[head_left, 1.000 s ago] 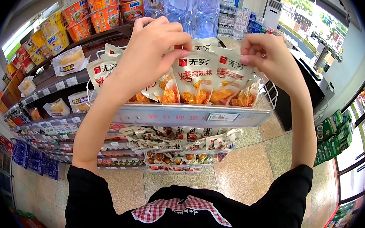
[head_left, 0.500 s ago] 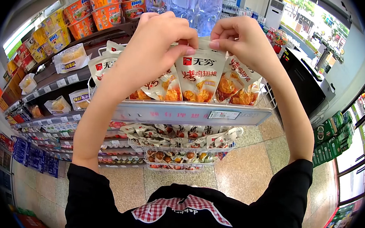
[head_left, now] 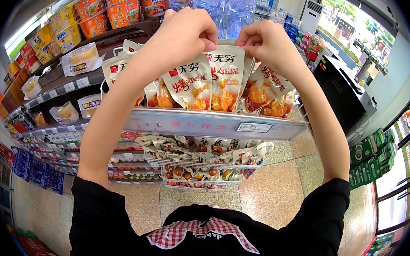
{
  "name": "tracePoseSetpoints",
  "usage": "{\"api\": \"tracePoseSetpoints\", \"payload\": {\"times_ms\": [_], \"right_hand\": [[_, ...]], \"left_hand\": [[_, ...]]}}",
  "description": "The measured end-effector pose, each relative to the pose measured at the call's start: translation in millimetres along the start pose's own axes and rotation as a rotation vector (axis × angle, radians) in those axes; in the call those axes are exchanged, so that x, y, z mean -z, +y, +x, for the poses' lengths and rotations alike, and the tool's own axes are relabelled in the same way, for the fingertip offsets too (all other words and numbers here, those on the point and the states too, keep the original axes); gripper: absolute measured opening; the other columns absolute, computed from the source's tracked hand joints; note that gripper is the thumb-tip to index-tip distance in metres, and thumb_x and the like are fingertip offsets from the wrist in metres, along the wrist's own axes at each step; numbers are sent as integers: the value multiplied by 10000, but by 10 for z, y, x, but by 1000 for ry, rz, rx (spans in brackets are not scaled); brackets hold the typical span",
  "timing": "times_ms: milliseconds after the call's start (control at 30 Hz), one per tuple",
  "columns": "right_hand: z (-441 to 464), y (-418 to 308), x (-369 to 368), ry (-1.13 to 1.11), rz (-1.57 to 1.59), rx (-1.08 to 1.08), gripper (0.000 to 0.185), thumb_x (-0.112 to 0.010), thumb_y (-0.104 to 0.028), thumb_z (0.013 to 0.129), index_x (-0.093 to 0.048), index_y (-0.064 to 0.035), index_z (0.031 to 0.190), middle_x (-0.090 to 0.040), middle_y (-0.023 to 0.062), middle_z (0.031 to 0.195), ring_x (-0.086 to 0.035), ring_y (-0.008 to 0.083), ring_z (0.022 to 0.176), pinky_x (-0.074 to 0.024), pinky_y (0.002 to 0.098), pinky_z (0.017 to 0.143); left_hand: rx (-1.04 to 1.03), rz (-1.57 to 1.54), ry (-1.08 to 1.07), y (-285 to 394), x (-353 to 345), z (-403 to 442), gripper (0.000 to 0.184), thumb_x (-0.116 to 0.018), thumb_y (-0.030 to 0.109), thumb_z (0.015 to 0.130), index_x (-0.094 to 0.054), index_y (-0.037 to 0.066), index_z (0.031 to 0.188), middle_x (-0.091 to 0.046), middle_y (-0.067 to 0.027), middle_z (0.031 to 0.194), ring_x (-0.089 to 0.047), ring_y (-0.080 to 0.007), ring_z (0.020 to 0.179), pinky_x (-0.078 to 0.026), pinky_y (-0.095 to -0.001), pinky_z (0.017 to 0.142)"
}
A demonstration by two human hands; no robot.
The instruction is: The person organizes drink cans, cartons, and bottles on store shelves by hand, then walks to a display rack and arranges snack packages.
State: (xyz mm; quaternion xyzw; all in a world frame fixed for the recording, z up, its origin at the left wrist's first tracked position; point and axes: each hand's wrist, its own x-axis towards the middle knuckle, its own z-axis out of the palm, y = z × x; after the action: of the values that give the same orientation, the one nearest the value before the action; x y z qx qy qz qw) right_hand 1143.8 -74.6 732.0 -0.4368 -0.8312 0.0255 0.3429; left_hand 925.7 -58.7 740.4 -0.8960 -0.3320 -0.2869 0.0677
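Foil bags of roast chicken wing snacks stand in a row in the wire rack's top basket. My right hand point(head_left: 264, 41) pinches the top right corner of one upright bag point(head_left: 227, 77). Closed at the top edges is my left hand point(head_left: 192, 34), its fingertips where this bag meets a tilted bag point(head_left: 193, 82) on its left. Which of the two bags the left fingers grip is partly hidden. More bags sit on the right point(head_left: 264, 89), and another bag point(head_left: 115, 69) is partly behind my left forearm.
A label strip point(head_left: 181, 122) with a price tag runs along the basket front. Lower baskets hold more packets point(head_left: 203, 149). Shelves on the left carry instant noodle tubs point(head_left: 122, 13) and wrapped bread point(head_left: 80, 60). Large clear bottles point(head_left: 213, 7) stand behind; a black counter point(head_left: 336, 92) is at right.
The tilted bag left of centre now shows more of its front and stands higher. The central bag is narrower in view, partly overlapped by it. Both hands remain at the bag tops.
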Motion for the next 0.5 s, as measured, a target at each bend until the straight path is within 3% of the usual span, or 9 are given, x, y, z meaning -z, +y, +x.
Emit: {"api": "tracePoseSetpoints", "payload": {"times_ms": [133,233,333,433,500], "right_hand": [[-57,49,19,92,-87,66,159,-712,-120,833,-686,34,862,-653,53,685,-608,96,625,-478,250,576],[-140,-156,72,254,-113,70,224,-755,-232,789,-732,-12,823,-684,113,698,-656,217,617,-520,308,622],[-206,-220,62,220,-46,75,291,-747,-302,812,-730,-12,820,-680,118,712,-650,213,636,-506,305,616],[-264,-174,32,176,-56,88,193,-774,-183,772,-735,-20,869,-692,115,757,-656,203,665,-524,320,648],[-266,-174,10,184,-45,80,181,-780,-69,731,-737,-30,903,-698,99,809,-667,198,701,-537,326,679]], "left_hand": [[77,-62,-41,42,25,9,190,-733,198,797,-700,16,842,-648,-94,740,-593,-210,731,-464,-355,714],[-48,-49,147,66,-6,-51,222,-739,233,807,-690,20,846,-650,-85,741,-587,-189,724,-466,-334,694],[-77,-77,254,1,2,-107,224,-733,235,823,-678,18,842,-636,-71,725,-579,-173,720,-463,-313,694],[112,-32,44,-37,289,-260,233,-738,240,825,-670,17,822,-627,-59,734,-581,-170,745,-462,-309,723],[20,-16,50,-201,305,-358,227,-738,241,824,-669,25,813,-628,-50,744,-578,-166,742,-460,-298,715]]}}
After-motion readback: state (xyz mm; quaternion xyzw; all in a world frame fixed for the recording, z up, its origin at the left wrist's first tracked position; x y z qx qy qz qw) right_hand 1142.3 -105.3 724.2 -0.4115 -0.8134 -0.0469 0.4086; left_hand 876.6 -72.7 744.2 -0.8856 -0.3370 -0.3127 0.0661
